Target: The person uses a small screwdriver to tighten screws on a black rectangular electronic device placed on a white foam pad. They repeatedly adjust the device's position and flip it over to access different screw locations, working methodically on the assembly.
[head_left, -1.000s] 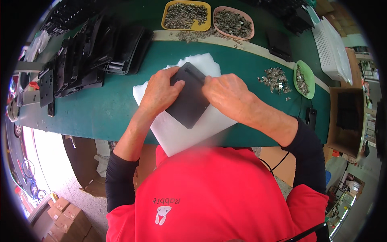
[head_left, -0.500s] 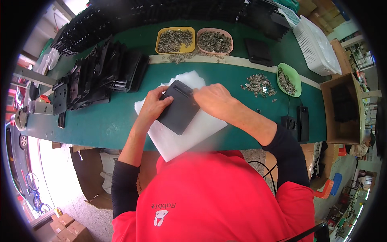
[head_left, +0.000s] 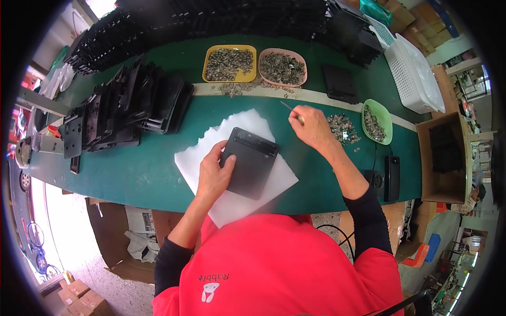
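Left hand (head_left: pixel 213 176) flat on left edge of black panel (head_left: pixel 250 162), fingers spread a little, pressing it down. Right hand (head_left: pixel 311 128) lifted off to right of panel, fingers pinched shut on thin stick tool (head_left: pixel 291 111). Panel lying on white foam sheet (head_left: pixel 232 208), middle of green table (head_left: pixel 137 174). Loose pile of small metal bits (head_left: pixel 341 128) just right of panel. Green bowl (head_left: pixel 377 121) farther right. Yellow tray (head_left: pixel 230 63) and pink tray (head_left: pixel 283 68) of bits beyond panel. Stack of black parts (head_left: pixel 134 108) left of panel.
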The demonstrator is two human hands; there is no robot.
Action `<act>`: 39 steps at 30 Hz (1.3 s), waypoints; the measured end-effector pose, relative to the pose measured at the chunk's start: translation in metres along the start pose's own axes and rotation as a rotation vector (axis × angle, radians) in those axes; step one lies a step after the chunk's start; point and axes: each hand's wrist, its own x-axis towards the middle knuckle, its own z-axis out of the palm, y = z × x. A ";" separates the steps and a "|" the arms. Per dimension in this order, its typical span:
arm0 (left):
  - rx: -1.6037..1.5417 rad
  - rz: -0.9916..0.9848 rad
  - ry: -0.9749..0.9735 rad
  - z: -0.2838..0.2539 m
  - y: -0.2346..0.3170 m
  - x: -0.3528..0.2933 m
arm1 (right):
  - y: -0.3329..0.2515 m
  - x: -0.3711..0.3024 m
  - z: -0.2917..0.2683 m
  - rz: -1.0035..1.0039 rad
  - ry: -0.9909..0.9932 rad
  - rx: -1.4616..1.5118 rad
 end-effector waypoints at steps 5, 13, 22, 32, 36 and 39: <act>0.565 0.267 0.045 -0.008 0.019 -0.004 | 0.021 0.033 0.014 0.036 0.153 -0.024; 0.783 0.458 0.110 -0.016 0.047 0.133 | -0.001 0.026 0.055 -0.029 0.156 0.004; 1.029 0.627 -0.038 0.001 0.026 0.209 | -0.006 0.019 0.055 -0.021 0.209 -0.004; 0.705 0.392 -0.073 -0.015 0.020 0.238 | -0.008 0.020 0.057 -0.014 0.224 -0.012; 0.369 0.362 0.157 -0.006 0.031 0.224 | -0.004 0.021 0.050 -0.023 0.233 0.099; 0.301 0.377 0.231 -0.006 0.036 0.204 | -0.008 0.015 0.043 0.005 0.223 0.171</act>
